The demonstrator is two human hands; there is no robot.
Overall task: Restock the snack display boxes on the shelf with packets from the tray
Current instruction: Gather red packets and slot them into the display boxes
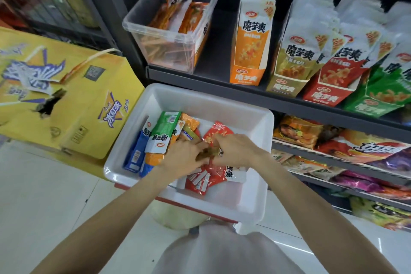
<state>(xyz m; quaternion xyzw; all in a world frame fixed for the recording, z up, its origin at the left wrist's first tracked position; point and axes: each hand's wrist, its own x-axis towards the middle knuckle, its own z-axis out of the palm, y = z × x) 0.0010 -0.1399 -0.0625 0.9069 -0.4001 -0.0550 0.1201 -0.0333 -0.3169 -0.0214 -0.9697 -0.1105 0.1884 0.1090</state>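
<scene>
Sorting packets in white tray (253, 202) | left hand (180, 158) and right hand (235, 149) fingers pinching brown packet (205, 154) | destined, I judge, for olive display box (287, 87).

- A shop — a small grocery or convenience store, seen in the snack aisle.
- Dark metal shelf (222, 87) with tiered levels below, all stocked with packaged snacks.
- Branded cardboard display boxes (249, 51) stand in a row, filled with identical packets in orange, olive, red and green.
- A clear plastic bin (178, 55) holds more packets.
- A yellow drinks carton (73, 104) sits on the pale tiled floor (44, 196) — stock waiting.
</scene>
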